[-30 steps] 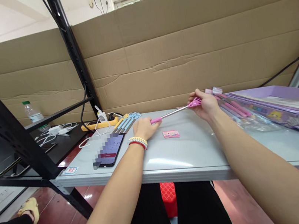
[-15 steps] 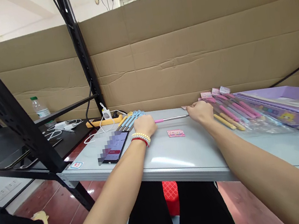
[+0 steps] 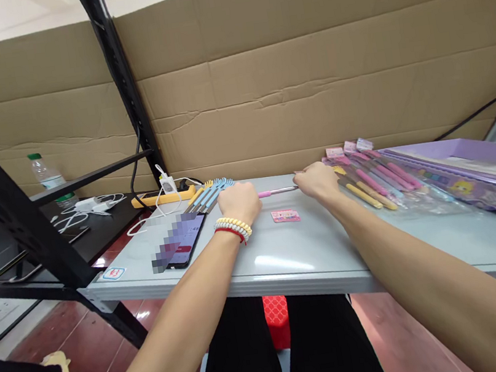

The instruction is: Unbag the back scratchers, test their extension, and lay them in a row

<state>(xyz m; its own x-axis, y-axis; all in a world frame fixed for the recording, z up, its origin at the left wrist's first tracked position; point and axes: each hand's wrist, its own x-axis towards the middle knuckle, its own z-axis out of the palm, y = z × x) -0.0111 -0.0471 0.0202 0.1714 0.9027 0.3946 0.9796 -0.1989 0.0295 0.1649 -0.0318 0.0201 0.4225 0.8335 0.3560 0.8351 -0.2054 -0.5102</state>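
My left hand (image 3: 241, 201) is closed round the pink handle of a telescopic back scratcher (image 3: 277, 191) that lies across the grey table (image 3: 304, 252). My right hand (image 3: 318, 180) is closed over its other end, hiding the pink claw head. Only a short stretch of pink grip and metal rod shows between the two hands. A small pink card (image 3: 285, 216) lies on the table just in front of the rod. Several blue and yellow scratchers (image 3: 212, 192) lie left of my left hand.
A phone (image 3: 180, 242) lies at the table's left, near a yellow power strip (image 3: 163, 197) with cables. Bagged pink and yellow scratchers (image 3: 371, 180) and purple packaging (image 3: 461, 179) fill the right. A cardboard wall (image 3: 306, 78) stands behind; a black rack post (image 3: 122, 93) and water bottle (image 3: 47, 178) are left.
The scratcher has been pushed shorter: my right hand moved left toward my left hand, lowering the claw head to the table. The visible rod between the hands has shrunk.
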